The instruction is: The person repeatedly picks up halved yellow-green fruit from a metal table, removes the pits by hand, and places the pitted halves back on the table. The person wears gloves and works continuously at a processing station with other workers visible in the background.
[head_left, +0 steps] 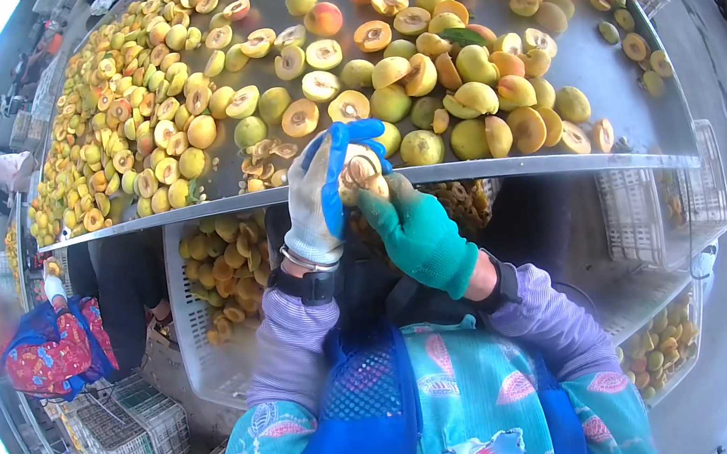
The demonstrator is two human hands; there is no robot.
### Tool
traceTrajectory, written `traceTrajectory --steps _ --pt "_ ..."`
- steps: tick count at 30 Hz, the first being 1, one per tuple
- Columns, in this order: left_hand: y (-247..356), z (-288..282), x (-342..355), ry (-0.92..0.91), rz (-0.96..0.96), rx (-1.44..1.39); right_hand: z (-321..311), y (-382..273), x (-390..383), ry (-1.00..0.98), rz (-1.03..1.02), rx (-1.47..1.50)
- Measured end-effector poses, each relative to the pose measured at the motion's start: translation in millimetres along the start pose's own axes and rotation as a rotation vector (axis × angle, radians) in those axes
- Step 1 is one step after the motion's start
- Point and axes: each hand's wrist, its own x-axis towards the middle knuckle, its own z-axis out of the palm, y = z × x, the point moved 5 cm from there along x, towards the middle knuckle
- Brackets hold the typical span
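Note:
My left hand (320, 186), in a white glove with blue-coated fingers, is closed around a cut apricot (363, 176) at the table's near edge. The brownish cut face is turned toward me. Just below, my right hand (427, 241), in a green glove, presses its thumb and fingers against the same fruit; whether a small tool is hidden in that grip I cannot tell. Beyond both hands, whole and halved apricots (300, 117) in yellow, green and red lie spread over the metal table (267, 82). Small cut scraps (264, 159) lie left of my left hand.
Under the table at left stands a white crate (199, 355) of fruit. More crates stand at right, a white one (635, 219) and one holding apricots (659, 347). Stacked crates (122, 432) are at lower left. A seated co-worker (57, 348) holds fruit at the table's left end.

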Motion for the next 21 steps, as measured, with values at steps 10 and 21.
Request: traceTrajectory --steps 10,21 --pt "-4 0 8 -0.045 0.354 0.408 -17 -3 3 -0.125 -0.073 -0.028" --pt "17 12 8 -0.063 0.481 0.449 -20 4 1 -0.201 -0.113 0.027"
